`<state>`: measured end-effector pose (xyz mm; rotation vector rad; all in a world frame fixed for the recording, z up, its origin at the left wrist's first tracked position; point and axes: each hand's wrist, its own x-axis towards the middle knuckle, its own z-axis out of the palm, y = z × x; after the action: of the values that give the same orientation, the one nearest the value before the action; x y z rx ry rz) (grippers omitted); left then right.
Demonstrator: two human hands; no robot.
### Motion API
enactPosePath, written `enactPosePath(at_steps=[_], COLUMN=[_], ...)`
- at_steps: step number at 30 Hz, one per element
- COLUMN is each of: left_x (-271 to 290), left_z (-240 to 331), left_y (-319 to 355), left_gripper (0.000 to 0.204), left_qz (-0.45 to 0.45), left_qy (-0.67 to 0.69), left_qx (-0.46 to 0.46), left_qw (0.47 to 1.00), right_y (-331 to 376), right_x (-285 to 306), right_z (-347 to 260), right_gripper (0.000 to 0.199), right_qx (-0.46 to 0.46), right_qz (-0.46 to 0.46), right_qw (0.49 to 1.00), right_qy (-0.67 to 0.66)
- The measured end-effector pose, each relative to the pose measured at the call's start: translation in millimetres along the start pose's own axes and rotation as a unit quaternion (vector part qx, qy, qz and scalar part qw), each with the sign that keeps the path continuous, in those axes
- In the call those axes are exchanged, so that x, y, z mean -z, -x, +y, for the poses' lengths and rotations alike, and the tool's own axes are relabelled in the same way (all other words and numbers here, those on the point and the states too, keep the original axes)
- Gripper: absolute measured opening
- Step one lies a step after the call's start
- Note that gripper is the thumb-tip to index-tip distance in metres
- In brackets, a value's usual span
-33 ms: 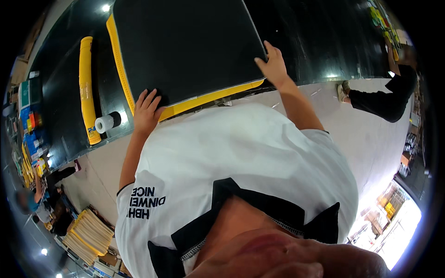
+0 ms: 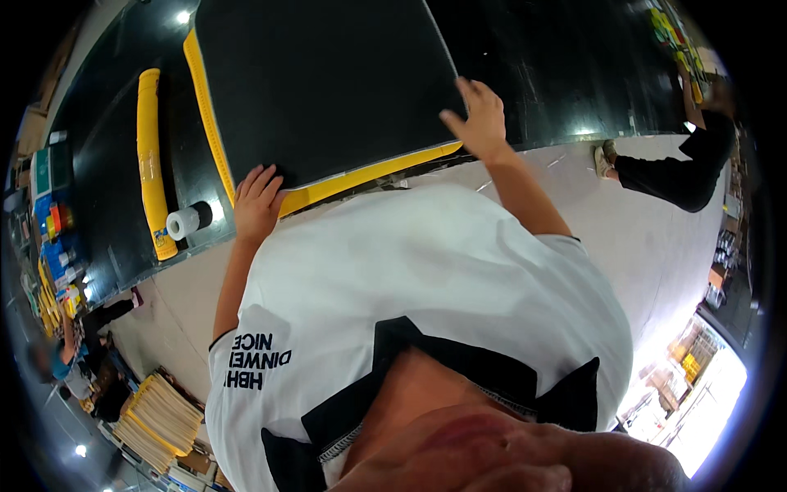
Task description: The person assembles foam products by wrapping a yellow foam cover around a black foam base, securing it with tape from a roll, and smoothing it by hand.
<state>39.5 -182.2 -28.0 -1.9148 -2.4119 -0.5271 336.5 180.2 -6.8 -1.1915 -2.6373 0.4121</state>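
A large black sheet [image 2: 320, 82] with a yellow border [image 2: 369, 174] lies flat on a long black table [image 2: 566, 74] in front of me. My left hand [image 2: 258, 201] rests palm down on the sheet's near edge, fingers over the yellow strip at its near left corner. My right hand [image 2: 479, 123] presses on the sheet's near right corner with its fingers spread. Neither hand holds anything. My white shirt fills the lower middle of the view.
A rolled yellow sheet [image 2: 147, 156] and a white tape roll [image 2: 187, 220] lie on the table to the left. Another person in black [image 2: 672, 164] bends over at the right. Stacks of yellow sheets [image 2: 160, 418] sit on the floor at lower left.
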Motion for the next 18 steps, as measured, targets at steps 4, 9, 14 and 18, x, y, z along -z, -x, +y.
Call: enactPosePath(at_steps=[4,9,14,18], left_x=[-3.2,10.3,8.5,4.0], left_z=[8.7,23.0,10.5,-4.0], left_y=[-18.3,-47.1,-44.2,-62.1], left_gripper=[0.012,0.016,0.017,0.021], left_qz=[0.062,0.106,0.096,0.027], left_qy=[-0.044,-0.140,-0.119,-0.092], left_qx=[0.088,0.142,0.143,0.213], left_qw=[0.993,0.974,0.978,0.972], right_y=[47.0,35.9,19.9,-10.8], right_x=[-3.2,-28.7,-26.7,-36.0], right_z=[-26.9,-32.1,-47.8,-57.6], right_gripper=[0.046,0.016,0.016,0.020], right_qx=[0.253,0.298,0.271,0.269], right_qz=[-0.009,0.071,0.072,0.142], right_qw=[0.966,0.952,0.959,0.948], right_qy=[-0.062,-0.028,0.046,0.098])
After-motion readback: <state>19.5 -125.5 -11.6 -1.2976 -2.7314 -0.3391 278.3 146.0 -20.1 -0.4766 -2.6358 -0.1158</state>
